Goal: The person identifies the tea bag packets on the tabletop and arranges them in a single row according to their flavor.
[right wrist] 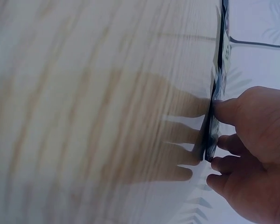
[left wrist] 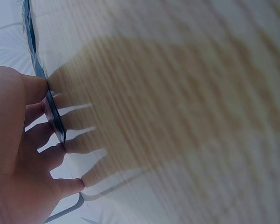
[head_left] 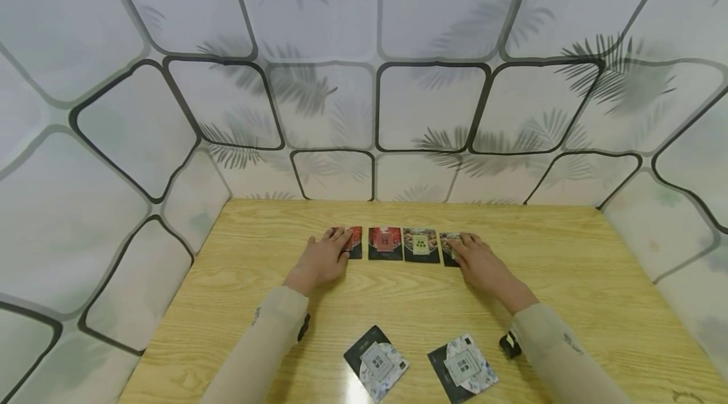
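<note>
Four flat square packets lie in a row across the far part of the table. My left hand rests on the leftmost red-and-black packet, fingers spread over it and partly hiding it. To its right, past a small gap, is another red-and-black packet. Beside that lies a brown-and-black packet with a pale yellow label. The rightmost packet is partly covered by my right hand, whose fingers touch its top. In the right wrist view, that packet's edge sits slightly raised under the fingertips.
Two grey-and-white packets, one left and one right, lie tilted near the front of the wooden table. A patterned fabric wall rises behind and at both sides.
</note>
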`<state>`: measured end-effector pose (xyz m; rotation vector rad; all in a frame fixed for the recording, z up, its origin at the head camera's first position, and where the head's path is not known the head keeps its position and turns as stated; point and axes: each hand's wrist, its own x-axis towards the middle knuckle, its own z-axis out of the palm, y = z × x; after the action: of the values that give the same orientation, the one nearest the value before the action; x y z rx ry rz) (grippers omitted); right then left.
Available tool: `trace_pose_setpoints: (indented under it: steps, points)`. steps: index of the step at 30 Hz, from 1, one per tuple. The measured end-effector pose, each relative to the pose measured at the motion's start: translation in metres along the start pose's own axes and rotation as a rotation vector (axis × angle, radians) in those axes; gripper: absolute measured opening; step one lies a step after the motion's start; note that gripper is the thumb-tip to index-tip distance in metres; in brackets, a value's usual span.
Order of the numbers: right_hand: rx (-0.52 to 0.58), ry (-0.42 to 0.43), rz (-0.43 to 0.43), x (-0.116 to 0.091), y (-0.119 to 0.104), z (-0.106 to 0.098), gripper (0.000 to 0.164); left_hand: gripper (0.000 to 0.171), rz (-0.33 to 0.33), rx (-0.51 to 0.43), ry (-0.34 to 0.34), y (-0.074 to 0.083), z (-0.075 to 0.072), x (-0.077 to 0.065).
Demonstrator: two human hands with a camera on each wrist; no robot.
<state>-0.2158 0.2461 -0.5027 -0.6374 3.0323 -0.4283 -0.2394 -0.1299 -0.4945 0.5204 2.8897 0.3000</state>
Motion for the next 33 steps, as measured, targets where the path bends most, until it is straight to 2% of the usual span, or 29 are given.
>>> trace_pose_setpoints:
  steps: [33]
  points:
    - [0.001,-0.028,0.005,0.0032,0.0004,-0.0016,0.045,0.059,0.005,-0.008,-0.003,0.0009,-0.002,-0.0005]
